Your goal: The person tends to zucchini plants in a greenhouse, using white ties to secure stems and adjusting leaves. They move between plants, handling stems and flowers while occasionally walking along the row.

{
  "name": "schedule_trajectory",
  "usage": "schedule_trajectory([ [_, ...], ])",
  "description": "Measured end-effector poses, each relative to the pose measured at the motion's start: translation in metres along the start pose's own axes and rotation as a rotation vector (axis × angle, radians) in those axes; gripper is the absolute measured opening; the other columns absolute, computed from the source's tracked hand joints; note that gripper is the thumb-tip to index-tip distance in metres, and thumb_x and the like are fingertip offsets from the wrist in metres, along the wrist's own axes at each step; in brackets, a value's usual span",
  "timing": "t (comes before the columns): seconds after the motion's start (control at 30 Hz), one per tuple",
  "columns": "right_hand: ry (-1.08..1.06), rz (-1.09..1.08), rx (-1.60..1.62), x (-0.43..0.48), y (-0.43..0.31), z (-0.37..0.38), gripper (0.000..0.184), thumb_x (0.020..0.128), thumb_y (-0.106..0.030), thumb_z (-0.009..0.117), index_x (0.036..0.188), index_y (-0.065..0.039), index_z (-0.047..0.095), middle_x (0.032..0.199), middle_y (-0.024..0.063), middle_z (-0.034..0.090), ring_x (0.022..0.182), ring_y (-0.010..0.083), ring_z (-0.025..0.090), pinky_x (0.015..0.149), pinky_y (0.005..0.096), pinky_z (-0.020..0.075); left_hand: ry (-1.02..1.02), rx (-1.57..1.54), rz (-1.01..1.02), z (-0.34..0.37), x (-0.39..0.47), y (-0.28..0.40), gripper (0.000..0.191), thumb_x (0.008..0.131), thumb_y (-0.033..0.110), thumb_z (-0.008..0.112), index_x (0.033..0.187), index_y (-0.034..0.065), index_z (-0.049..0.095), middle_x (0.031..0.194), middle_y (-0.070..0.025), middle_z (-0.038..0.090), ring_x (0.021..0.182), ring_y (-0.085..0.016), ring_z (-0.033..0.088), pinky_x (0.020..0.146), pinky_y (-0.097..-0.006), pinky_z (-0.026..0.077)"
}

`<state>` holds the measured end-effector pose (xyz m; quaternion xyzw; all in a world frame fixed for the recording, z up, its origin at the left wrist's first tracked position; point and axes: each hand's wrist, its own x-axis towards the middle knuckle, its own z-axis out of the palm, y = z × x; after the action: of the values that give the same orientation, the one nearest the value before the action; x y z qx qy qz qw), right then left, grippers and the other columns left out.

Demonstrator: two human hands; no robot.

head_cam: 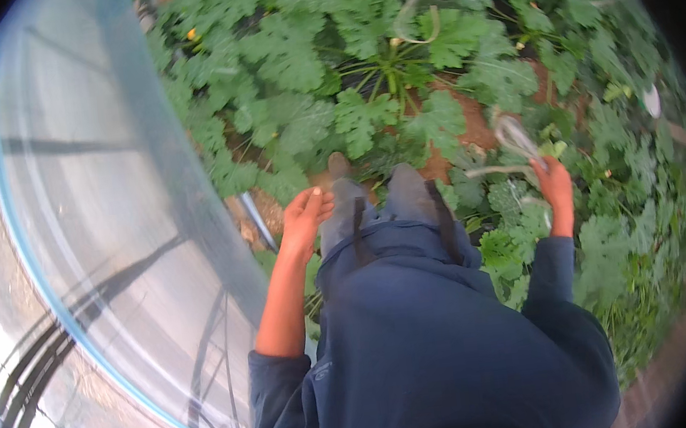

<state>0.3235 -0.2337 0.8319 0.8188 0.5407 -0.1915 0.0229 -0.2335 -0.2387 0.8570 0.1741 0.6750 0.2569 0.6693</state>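
My right hand point(553, 189) is closed around a looped bundle of pale twine point(515, 136) out to my right, over the leaves. One strand sticks out to the left of the fist and another hangs below it. My left hand point(308, 212) is beside my left leg with its fingers loosely curled, and nothing shows in it. Squash plants point(391, 77) with broad lobed leaves spread before my feet. Another pale cord point(421, 36) dangles in front of the nearest plant, its lower end curled.
Along my left runs a translucent plastic sheet wall point(94, 177) with a blue edge strip point(27, 247). A metal pipe point(258, 220) stands near my left hand. Reddish soil point(471, 119) shows between leaves. A white round object point(652, 101) appears at far right.
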Motion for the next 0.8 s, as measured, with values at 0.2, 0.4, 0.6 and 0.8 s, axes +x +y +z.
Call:
schedule_trajectory([
  [0.2,-0.102,0.038,0.058,0.034,0.066,0.052,0.058,0.097,-0.052,0.062,0.112,0.004,0.07,0.105,0.0332,0.069,0.101,0.0491,0.066,0.087,0.0492,0.0516,0.209,-0.076,-0.081,-0.068,0.015,-0.053,0.046,0.106,0.033,0.058,0.133,-0.0043,0.057,0.121,-0.0167,0.07,0.109,-0.025,0.067,0.098,-0.0387,0.054],
  [0.4,-0.064,0.046,0.211,0.051,0.029,0.11,0.061,0.099,-0.054,0.062,0.102,0.007,0.07,0.091,0.0298,0.068,0.085,0.0447,0.066,0.078,0.0505,0.0501,0.19,0.085,-0.057,-0.124,0.018,-0.063,0.045,0.105,0.037,0.061,0.126,-0.0026,0.063,0.114,-0.0136,0.073,0.1,-0.02,0.069,0.086,-0.0357,0.056],
  [0.6,-0.146,0.102,0.193,0.039,-0.011,0.144,0.064,0.097,-0.058,0.061,0.111,0.004,0.071,0.099,0.0281,0.071,0.095,0.0469,0.067,0.084,0.0498,0.0504,0.239,0.143,-0.056,-0.172,0.045,-0.062,0.037,0.104,0.033,0.06,0.114,-0.0014,0.068,0.098,-0.0074,0.074,0.081,-0.014,0.065,0.072,-0.031,0.053],
  [0.8,0.075,0.381,-0.094,-0.024,-0.034,0.119,0.074,0.094,-0.066,0.057,0.129,-0.002,0.068,0.117,0.0268,0.07,0.11,0.0457,0.066,0.096,0.0525,0.0507,0.246,0.682,0.099,-0.22,0.097,-0.07,0.036,0.1,0.033,0.062,0.098,-0.0007,0.073,0.085,-0.0169,0.074,0.077,-0.028,0.07,0.073,-0.0409,0.055],
])
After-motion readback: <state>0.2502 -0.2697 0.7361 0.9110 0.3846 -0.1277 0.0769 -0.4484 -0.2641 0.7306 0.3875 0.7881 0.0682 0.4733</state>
